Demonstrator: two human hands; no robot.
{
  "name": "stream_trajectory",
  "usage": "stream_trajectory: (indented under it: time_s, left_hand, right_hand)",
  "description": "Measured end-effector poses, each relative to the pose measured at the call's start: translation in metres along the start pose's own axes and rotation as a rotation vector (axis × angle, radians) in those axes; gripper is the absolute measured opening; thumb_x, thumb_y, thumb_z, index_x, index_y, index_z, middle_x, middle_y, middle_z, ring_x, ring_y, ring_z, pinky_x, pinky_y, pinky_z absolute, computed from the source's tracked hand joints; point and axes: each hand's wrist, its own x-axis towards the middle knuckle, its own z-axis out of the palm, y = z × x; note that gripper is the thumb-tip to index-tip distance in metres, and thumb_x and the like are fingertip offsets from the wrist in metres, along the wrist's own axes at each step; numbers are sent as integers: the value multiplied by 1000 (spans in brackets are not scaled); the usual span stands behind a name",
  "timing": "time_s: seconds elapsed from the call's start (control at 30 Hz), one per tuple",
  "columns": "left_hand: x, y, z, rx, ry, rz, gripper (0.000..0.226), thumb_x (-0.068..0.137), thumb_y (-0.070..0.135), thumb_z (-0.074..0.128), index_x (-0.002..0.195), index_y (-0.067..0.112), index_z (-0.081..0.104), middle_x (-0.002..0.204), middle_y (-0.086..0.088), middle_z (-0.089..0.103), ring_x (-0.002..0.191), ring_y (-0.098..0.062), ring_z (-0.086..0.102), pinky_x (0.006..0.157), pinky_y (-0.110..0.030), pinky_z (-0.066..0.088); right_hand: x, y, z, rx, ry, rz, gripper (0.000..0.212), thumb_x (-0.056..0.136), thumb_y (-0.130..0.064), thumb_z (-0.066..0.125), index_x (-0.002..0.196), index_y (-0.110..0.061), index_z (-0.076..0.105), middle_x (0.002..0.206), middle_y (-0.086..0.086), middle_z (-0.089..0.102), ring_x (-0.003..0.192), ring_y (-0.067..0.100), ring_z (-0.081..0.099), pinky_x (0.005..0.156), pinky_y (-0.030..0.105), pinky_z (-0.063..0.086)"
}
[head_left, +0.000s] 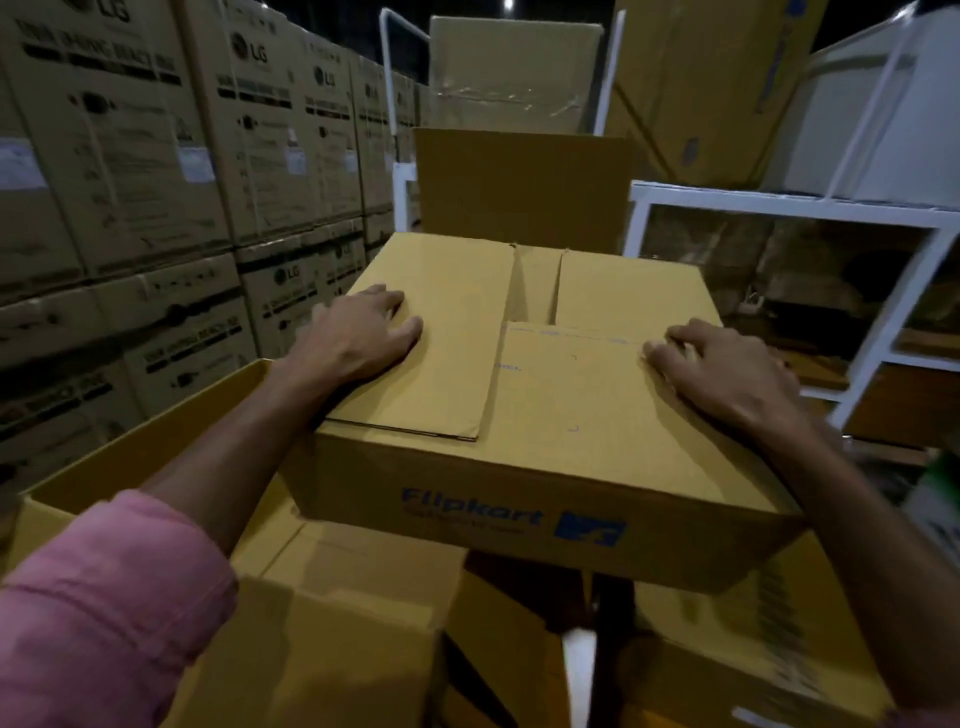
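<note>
In a dim warehouse aisle, the box (571, 415) sat atop open cartons (363, 561). Left hand (358, 338) lay flat on its left flap, right hand (727, 374) pressed the right flap, fingers loosely bent, gripping nothing. LG stack (130, 156) stood left, white rack (779, 208) right.

The person wears a pink shirt whose left sleeve (104, 608) is of soft cloth with a fine weave, bunched into thick crumpled folds with darker creases across them, its rolled edge ending near the elbow. Below that edge the left forearm (249, 441) is bare down to the left grip (358, 338), which is bare as well, its knuckles and thumb plainly outlined. The right forearm (852, 499) and the right grip (727, 374) are bare too, with a sheen of light on the back of that grip and its fingertips blurred.
</note>
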Motion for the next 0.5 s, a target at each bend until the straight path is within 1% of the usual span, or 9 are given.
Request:
stream_trajectory:
  time_s: [0.1, 0.17, 0.27, 0.37, 0.5]
  left_hand:
    - [17, -63, -15, 9, -5, 5, 62, 102, 58, 42, 154, 25, 42, 165, -1, 32, 144, -35, 39, 118, -56, 28]
    - [25, -102, -18, 9, -32, 5, 63, 101, 59, 42, 154, 26, 43, 165, 0, 32, 144, -35, 39, 118, -55, 29]
    - [33, -157, -18, -6, -76, -1, 65, 99, 63, 41, 154, 28, 42, 165, 1, 32, 145, -35, 37, 118, -55, 30]
    - [36, -199, -17, -16, -90, -10, 65, 100, 61, 41, 154, 26, 42, 165, 0, 33, 144, -35, 39, 117, -53, 31]
    - [34, -243, -14, -17, -116, -37, 61, 102, 57, 43, 154, 25, 42, 164, 0, 35, 144, -33, 40, 117, -49, 31]
  right_hand:
    - [3, -62, 25, -9, -12, 4, 61, 97, -68, 44, 141, -27, 56, 147, 8, 55, 130, 36, 51, 96, 51, 41]
    - [4, -96, 44, -6, -38, 11, 62, 96, -69, 45, 140, -27, 58, 146, 6, 57, 130, 35, 51, 99, 51, 42]
    - [3, -138, 71, 11, -69, 16, 68, 91, -75, 43, 138, -28, 59, 142, 6, 59, 127, 35, 54, 99, 53, 47]
    - [2, -174, 97, 11, -72, 15, 61, 95, -69, 46, 138, -27, 58, 142, 6, 59, 127, 35, 53, 96, 52, 45]
    - [-3, -213, 129, -30, -99, -11, 58, 99, -63, 47, 140, -23, 57, 143, 4, 57, 129, 33, 52, 96, 49, 42]
